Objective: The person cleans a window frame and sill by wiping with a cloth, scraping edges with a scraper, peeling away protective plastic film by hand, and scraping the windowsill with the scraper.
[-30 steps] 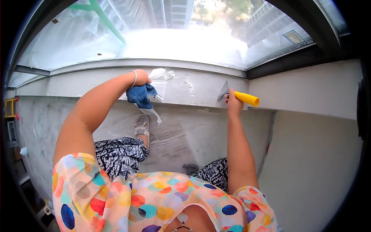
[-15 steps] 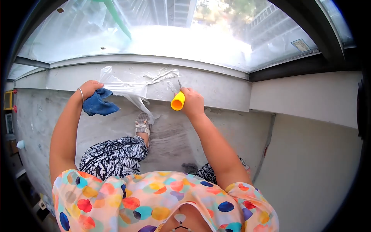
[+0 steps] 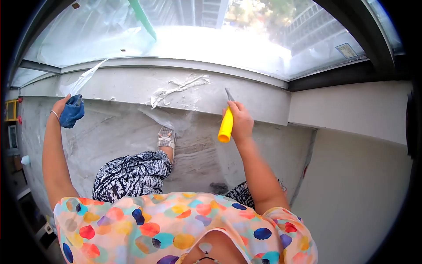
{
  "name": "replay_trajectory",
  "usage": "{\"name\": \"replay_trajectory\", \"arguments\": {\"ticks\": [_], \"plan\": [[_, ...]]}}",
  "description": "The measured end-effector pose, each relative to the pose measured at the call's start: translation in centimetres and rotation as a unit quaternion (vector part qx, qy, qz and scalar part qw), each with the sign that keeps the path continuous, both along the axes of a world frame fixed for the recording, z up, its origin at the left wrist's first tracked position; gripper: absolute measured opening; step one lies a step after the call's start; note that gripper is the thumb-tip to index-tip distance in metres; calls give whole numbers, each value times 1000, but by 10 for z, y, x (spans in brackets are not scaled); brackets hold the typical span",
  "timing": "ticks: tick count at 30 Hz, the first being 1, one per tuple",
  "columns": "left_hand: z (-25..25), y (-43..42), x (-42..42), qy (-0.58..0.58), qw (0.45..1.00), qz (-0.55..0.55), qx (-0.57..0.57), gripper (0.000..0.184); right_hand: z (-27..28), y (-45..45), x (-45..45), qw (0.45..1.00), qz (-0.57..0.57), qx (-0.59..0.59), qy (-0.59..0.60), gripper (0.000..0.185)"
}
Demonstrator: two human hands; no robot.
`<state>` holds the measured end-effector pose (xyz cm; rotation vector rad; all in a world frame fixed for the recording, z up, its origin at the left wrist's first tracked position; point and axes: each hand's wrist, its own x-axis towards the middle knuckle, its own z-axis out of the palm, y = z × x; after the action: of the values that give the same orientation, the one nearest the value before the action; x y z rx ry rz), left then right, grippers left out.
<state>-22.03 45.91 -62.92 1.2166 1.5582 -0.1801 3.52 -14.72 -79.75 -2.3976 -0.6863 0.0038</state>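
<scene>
At the far left, my left hand (image 3: 61, 105) is closed on a crumpled blue cloth (image 3: 72, 111) and the end of a clear plastic film (image 3: 84, 79), which stretches up over the ledge. My right hand (image 3: 240, 119) grips the yellow handle (image 3: 226, 126) of a scraper, in front of the ledge's face. Its grey blade (image 3: 229, 94) points up and away, seen nearly edge-on. Ragged white residue (image 3: 178, 89) clings to the pale ledge (image 3: 255, 98) between my hands. Another loose piece of film (image 3: 160, 118) hangs below the ledge, near my shoe.
A large window (image 3: 198, 46) rises behind the ledge, with a dark frame at the right. My shoe (image 3: 166, 137) rests on the dusty grey floor (image 3: 193, 163). A plain wall (image 3: 351, 167) stands at the right; a yellow frame (image 3: 11, 110) is at the far left.
My left hand has moved left with the cloth, and film has come away from the ledge, exposing white residue. My right hand first went left with the scraper, then slightly back right and lower.
</scene>
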Motion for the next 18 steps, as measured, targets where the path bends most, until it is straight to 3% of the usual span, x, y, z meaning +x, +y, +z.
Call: {"name": "replay_trajectory", "arguments": {"ticks": [2,4,6,8,12,16,18], "plan": [[-13,-1,2,48,997,-65,-8,38,-32,-34,16,990,-85,-108,-11,26],[-52,-24,22,71,976,-193,74,37,-32,-29,-1,991,5,-132,15,22],[-80,-69,70,142,907,-394,43,32,-27,-12,-33,989,111,-99,16,17],[-99,-142,122,100,908,-407,8,27,-19,4,-63,972,223,-48,58,17],[-119,-246,215,78,805,-584,-72,24,1,-15,-30,995,-17,40,89,24],[-144,-311,281,98,631,-769,12,33,-37,-106,35,979,-162,-120,-27,29],[-165,-329,306,115,576,-809,28,36,-41,-117,38,972,-166,-164,25,29]]}}
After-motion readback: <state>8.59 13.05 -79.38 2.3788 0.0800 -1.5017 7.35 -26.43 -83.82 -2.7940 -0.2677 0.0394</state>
